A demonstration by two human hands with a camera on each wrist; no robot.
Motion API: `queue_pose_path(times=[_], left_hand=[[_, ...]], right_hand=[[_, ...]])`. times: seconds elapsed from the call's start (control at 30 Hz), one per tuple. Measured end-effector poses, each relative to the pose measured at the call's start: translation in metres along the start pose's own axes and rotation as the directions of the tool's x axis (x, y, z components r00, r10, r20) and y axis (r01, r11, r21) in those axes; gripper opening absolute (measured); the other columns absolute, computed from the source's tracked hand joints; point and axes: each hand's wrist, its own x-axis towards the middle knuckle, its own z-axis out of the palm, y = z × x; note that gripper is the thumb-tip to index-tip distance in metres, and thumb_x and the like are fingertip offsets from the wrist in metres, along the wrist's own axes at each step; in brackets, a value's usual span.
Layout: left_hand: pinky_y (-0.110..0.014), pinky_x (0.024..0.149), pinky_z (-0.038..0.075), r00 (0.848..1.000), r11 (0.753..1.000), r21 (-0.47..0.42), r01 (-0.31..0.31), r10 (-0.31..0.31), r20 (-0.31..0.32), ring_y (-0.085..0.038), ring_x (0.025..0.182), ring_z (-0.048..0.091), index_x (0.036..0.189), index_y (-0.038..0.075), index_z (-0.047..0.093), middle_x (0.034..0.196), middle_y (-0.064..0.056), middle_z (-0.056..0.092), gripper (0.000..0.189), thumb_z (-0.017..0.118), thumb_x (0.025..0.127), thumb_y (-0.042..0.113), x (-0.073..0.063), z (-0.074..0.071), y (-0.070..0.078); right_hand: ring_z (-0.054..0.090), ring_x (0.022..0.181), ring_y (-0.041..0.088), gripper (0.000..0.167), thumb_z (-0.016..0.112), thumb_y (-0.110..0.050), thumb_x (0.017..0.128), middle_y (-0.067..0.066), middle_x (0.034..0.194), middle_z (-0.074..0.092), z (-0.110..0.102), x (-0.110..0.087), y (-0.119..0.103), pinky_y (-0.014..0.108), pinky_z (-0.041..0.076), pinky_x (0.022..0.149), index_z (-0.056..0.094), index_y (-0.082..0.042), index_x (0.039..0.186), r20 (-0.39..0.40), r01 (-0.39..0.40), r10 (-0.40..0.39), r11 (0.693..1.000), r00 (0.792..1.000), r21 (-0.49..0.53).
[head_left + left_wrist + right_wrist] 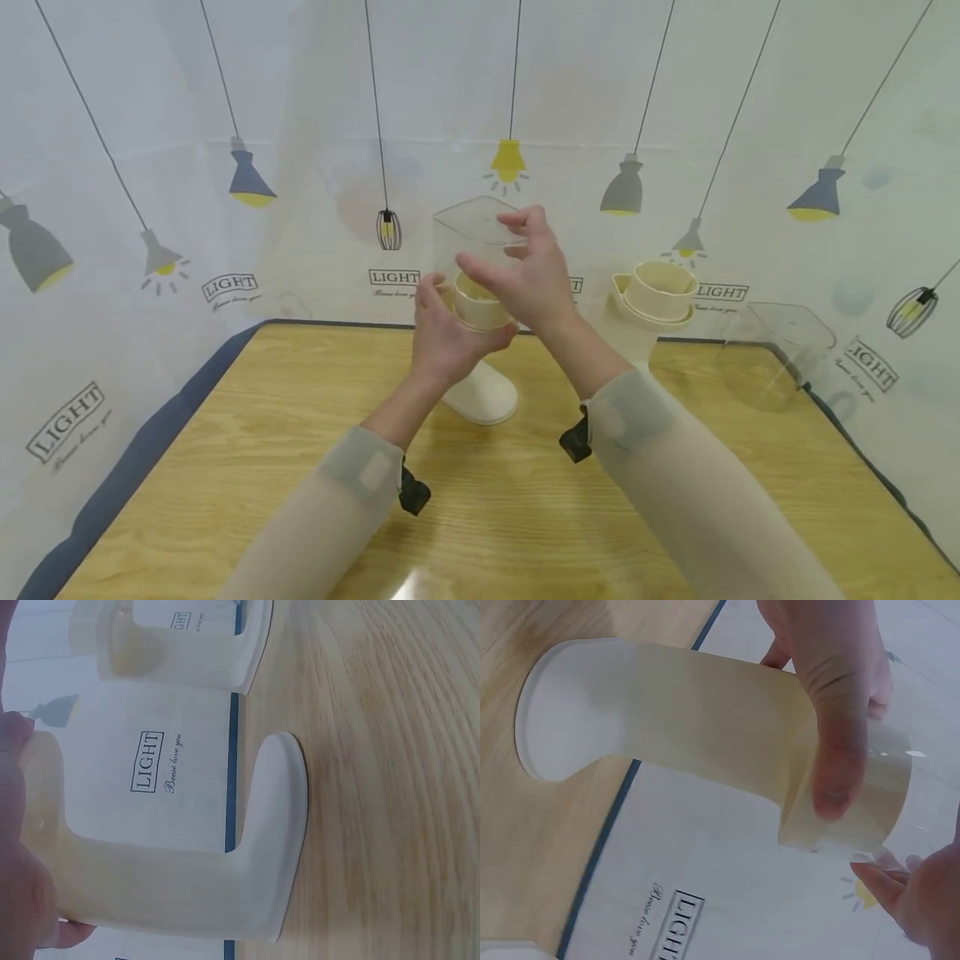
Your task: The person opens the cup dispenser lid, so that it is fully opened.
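Hands (450,340) (531,275), smooth curved stand (486,393), clear container (467,227)

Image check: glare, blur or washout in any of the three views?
Head: bright glare on the wooden table at the bottom edge; clear container at centre nearly vanishes against the pale backdrop. Left wrist: left hand dim and soft at frame edge, cream stand low-contrast. Right wrist: small white glints at the stand's top end.

Head cam faces fwd/down from above; wrist cams (576,442) close, tilted, share held stand (712,720)
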Motion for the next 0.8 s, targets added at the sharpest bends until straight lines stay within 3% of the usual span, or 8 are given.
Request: queue_pose_path(times=[0.17, 0.37, 0.57, 0.8], left_hand=[[-0.053, 0.107, 0.056, 1.0, 1.0, -0.006, -0.011, 0.011, 0.002, -0.034, 0.128, 0.058, 0.16, 0.012, 0.026, 0.15, -0.019, 0.049, 0.13, 0.104, 0.063, 0.049, 0.001, -0.002, -0.001], [-0.053, 0.106, 0.056, 0.999, 1.0, -0.008, -0.021, 0.021, 0.024, -0.034, 0.126, 0.058, 0.162, 0.012, 0.025, 0.15, -0.018, 0.048, 0.131, 0.104, 0.065, 0.051, 0.002, -0.002, 0.0], [-0.055, 0.107, 0.055, 0.999, 0.999, -0.002, -0.032, 0.032, 0.025, -0.035, 0.13, 0.057, 0.161, 0.012, 0.024, 0.152, -0.02, 0.048, 0.13, 0.103, 0.066, 0.05, 0.003, -0.005, -0.002], [-0.054, 0.107, 0.055, 0.999, 0.999, 0.011, -0.041, 0.041, 0.025, -0.034, 0.128, 0.057, 0.163, 0.011, 0.025, 0.149, -0.019, 0.048, 0.132, 0.103, 0.065, 0.052, 0.003, -0.004, -0.002]], right_hand=[[0.065, 0.136, 0.034, 0.068, 0.092, -0.04, 0.087, 0.008, 0.155, 0.061, -0.001, 0.002, -0.002, 0.047, 0.057, 0.112, 0.049, -0.01, 0.129, 0.005, 0.047, -0.047, 0.999, 0.999, -0.028], [0.067, 0.135, 0.039, 0.071, 0.09, -0.044, 0.09, 0.006, 0.161, 0.056, -0.005, 0.003, -0.001, 0.055, 0.057, 0.112, 0.046, -0.014, 0.138, 0.024, -0.026, 0.026, 1.0, 0.999, 0.0], [0.062, 0.14, 0.039, 0.085, 0.091, -0.047, 0.089, 0.013, 0.163, 0.049, -0.007, 0.003, -0.007, 0.052, 0.055, 0.115, 0.044, -0.018, 0.153, 0.09, 0.03, -0.023, 0.997, 0.996, -0.076], [0.063, 0.141, 0.042, 0.086, 0.087, -0.051, 0.091, 0.009, 0.169, 0.049, -0.017, 0.005, -0.01, 0.059, 0.055, 0.114, 0.045, -0.022, 0.16, 0.121, -0.058, 0.068, 0.995, 0.99, -0.079]])
